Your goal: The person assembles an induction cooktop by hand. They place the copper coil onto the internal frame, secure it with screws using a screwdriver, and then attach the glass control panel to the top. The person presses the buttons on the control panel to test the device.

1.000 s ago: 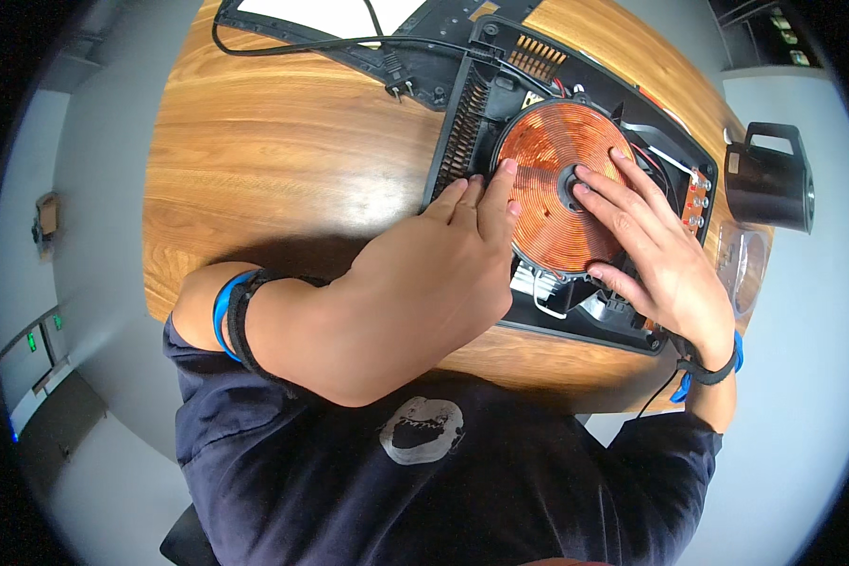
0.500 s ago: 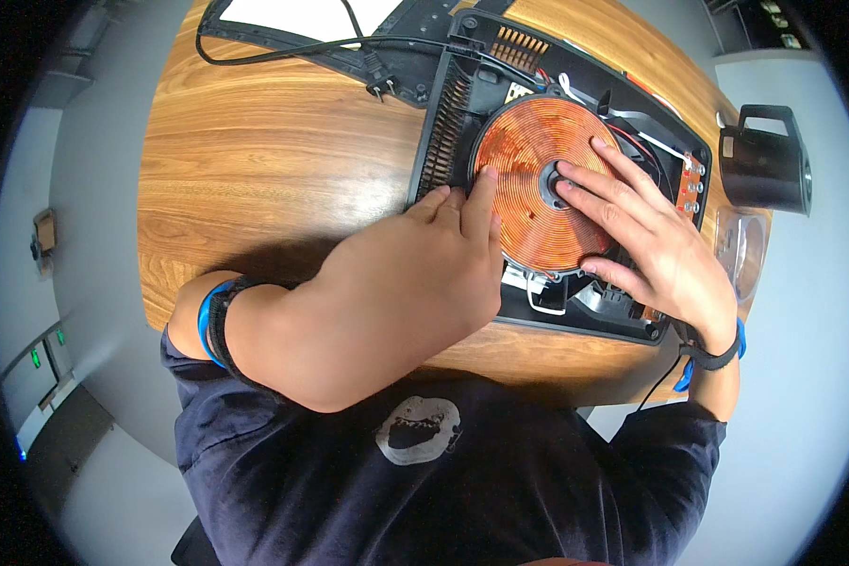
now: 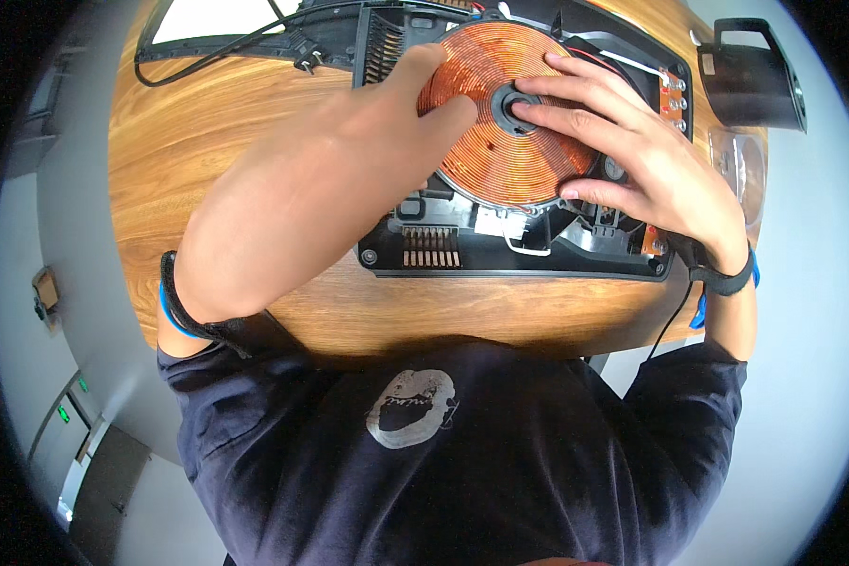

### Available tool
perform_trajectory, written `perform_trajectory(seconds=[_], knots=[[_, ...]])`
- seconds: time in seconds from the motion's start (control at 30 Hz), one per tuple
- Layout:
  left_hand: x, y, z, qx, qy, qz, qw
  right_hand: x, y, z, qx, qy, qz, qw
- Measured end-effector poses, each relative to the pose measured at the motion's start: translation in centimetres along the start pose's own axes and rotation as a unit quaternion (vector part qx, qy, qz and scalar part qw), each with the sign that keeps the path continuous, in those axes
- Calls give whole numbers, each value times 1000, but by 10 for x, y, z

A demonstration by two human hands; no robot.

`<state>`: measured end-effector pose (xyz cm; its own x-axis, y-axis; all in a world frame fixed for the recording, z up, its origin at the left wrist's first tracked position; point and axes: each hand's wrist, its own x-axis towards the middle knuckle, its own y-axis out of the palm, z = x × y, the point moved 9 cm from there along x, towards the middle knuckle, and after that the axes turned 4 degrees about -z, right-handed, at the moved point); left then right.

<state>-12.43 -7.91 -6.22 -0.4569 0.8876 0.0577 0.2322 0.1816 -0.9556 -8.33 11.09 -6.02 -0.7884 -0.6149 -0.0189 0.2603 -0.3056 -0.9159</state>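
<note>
A round copper induction coil [image 3: 491,170] with a dark ring at its centre sits in the open black housing [image 3: 500,268] of an induction cooker. My right hand [image 3: 641,146] lies over the coil's right side, fingers spread, two fingertips at the centre ring and the thumb at the near rim. At the coil's left side is my left hand [image 3: 410,104], its thumb over the windings and apart from the forefinger; its other fingers are mostly hidden. A white wire [image 3: 528,252] loops out below the coil's near edge. Orange circuit board [image 3: 672,102] shows along the housing's right side.
A black power cord with its plug [image 3: 307,59] trails over the wooden table [image 3: 165,170] at the far left, beside a dark frame [image 3: 184,64] around a white panel. To the right stand a black jug [image 3: 750,85] and a clear plastic container [image 3: 747,174].
My left hand has moved toward the coil's far left, its thumb now away from the fingers, baring the housing's near left corner. The right hand stays on the coil. The whole view has shifted.
</note>
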Motion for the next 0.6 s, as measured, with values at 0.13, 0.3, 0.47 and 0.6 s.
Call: perform_trajectory(seconds=[0.13, 0.3, 0.47, 0.6], knots=[[5, 5, 7, -12, 1, 3, 1000, -1, 0, -1, -16, -3, -8, 1000], [8, 2, 13, -99, -2, -33, 995, 1, -1, -3, -17, 13, -9, 1000], [25, -13, 6, -50, -32, 174, 983, 1, -1, -3, -27, 17, -12, 999], [24, -15, 8, -49, 10, 78, 996, 2, -4, -1, -16, 35, -22, 999]])
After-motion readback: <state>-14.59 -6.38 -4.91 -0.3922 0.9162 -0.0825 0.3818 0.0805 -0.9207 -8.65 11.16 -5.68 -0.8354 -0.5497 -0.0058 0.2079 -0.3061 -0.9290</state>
